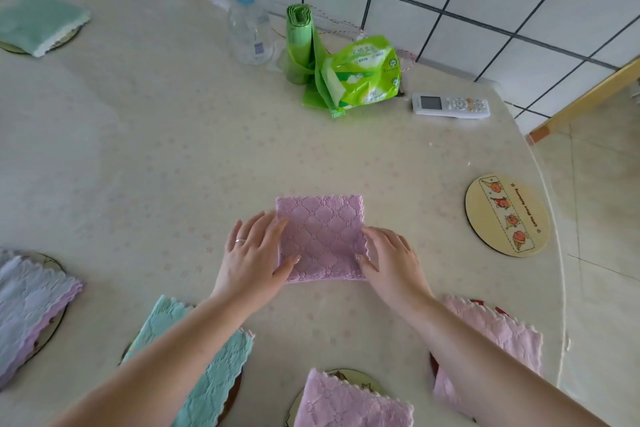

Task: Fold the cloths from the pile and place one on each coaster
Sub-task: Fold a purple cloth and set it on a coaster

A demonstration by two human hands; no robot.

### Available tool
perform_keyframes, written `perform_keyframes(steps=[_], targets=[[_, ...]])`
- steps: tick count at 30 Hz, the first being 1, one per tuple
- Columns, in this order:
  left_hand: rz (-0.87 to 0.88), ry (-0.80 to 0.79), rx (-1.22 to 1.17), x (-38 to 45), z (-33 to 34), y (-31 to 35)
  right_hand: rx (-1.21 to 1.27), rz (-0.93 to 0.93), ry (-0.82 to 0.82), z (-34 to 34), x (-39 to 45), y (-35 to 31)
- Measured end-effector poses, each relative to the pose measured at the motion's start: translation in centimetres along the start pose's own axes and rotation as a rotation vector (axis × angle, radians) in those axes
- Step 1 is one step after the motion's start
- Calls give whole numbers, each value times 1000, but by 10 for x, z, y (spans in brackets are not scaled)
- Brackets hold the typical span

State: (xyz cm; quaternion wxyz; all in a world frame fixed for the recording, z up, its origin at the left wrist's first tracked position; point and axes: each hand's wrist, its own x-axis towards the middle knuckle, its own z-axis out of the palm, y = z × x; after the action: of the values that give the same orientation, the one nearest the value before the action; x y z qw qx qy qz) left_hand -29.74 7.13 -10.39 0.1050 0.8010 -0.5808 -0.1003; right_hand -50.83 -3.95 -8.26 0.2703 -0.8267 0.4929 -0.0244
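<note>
A folded lilac quilted cloth (320, 232) lies flat on the table in front of me. My left hand (254, 255) rests at its left edge, thumb on the fabric. My right hand (391, 258) pinches its right edge near the lower corner. A bare round coaster (485, 204) with a fruit strip sits to the right, near the table edge. Folded cloths lie on other coasters: teal (204, 367), lilac (349, 404), pink (509, 340), pale lilac (27, 308) and green (38, 19).
At the back by the tiled wall stand a pump bottle (247, 29), a roll of green bags (299, 42), a green tissue pack (362, 74) and a white remote (450, 106). The round table's edge (557, 218) curves down the right side.
</note>
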Motion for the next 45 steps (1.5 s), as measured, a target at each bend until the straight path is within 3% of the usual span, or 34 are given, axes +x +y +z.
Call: perform_keyframes(steps=[3, 9, 14, 20, 24, 29, 38, 45], targets=[[-64, 20, -101, -19, 1, 0, 257, 185, -18, 3, -1, -12], [-285, -114, -481, -15, -17, 16, 797, 601, -76, 15, -7, -37], [-580, -157, -991, -26, -31, 25, 1019, 658, -130, 11, -37, -36], [-720, -323, -1478, -47, -33, 59, 897, 586, -19, -4, -75, -11], [-674, -412, -1494, -40, -27, 107, 862, 570, 105, -27, -90, 29], [-636, -372, -1489, -31, -12, 170, 941, 561, 165, -61, -95, 86], [-733, -234, -1440, -25, 23, 262, 951, 573, 82, -92, -102, 179], [-653, -208, -1376, 32, 33, 309, 1068, 632, 70, -122, -75, 225]])
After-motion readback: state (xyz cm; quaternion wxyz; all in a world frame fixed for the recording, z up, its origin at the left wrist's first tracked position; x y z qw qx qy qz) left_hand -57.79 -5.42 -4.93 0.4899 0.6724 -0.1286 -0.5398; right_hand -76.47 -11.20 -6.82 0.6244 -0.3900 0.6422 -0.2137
